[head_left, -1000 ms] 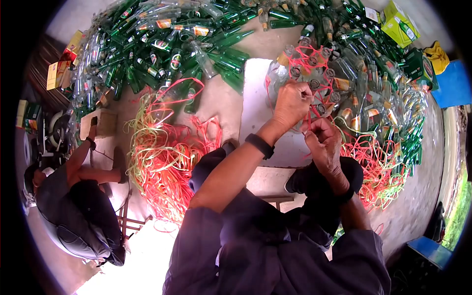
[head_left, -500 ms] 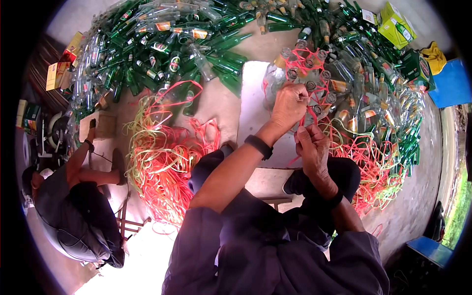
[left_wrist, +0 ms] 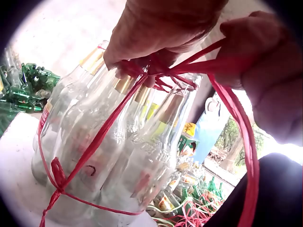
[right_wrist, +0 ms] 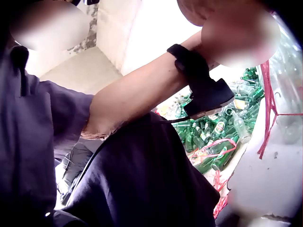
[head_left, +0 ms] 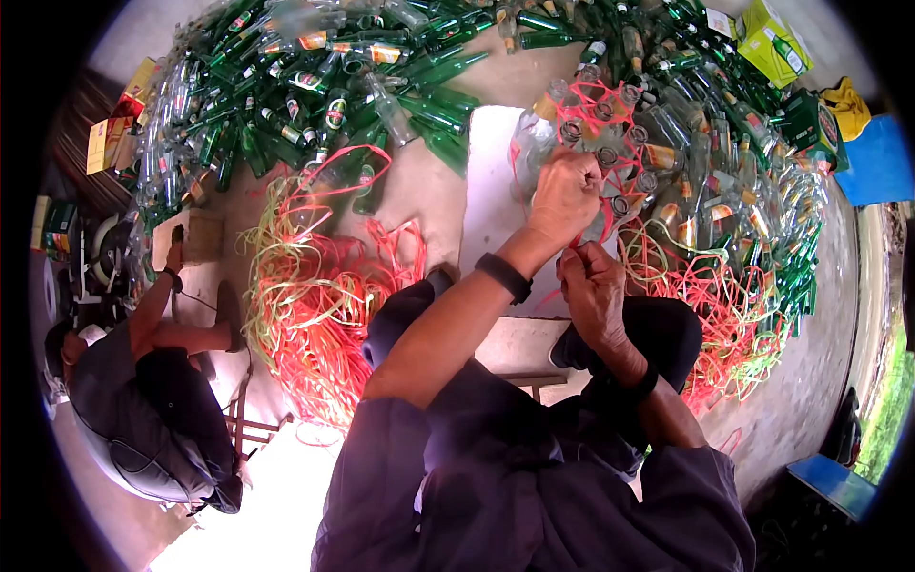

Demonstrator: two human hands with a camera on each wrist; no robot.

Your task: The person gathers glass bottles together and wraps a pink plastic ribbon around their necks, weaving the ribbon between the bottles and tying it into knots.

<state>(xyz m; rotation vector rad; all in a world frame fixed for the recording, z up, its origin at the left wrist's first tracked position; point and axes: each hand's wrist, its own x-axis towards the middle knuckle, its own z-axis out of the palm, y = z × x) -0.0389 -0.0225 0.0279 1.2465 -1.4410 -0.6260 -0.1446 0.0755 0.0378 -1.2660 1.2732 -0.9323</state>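
Note:
A bundle of clear glass bottles (left_wrist: pixel 128 161) stands upright on a white slab (head_left: pixel 488 191), with red plastic strap (left_wrist: pixel 102 132) woven around the necks and a knotted band around the bodies. Over the near necks, my left hand (head_left: pixel 568 194) pinches the strap, its fingertips partly hidden in the head view. My right hand (head_left: pixel 595 294), nearer my body, grips another stretch of strap. In the left wrist view, strands run from the left fingers across to the right hand (left_wrist: pixel 265 71), and a length hangs below it.
Tangled red and yellow-green straps (head_left: pixel 319 324) lie to the left, with another heap (head_left: pixel 715 324) at the right. Green and clear bottles (head_left: pixel 286 114) are piled behind. Another person (head_left: pixel 157 400) sits at far left beside a block (head_left: pixel 191 238). A bottle carton (head_left: pixel 774 43) stands at back right.
My right hand has shifted left and slightly toward my body, its fingers closing in on the strap. The left hand stays at the bottle necks.

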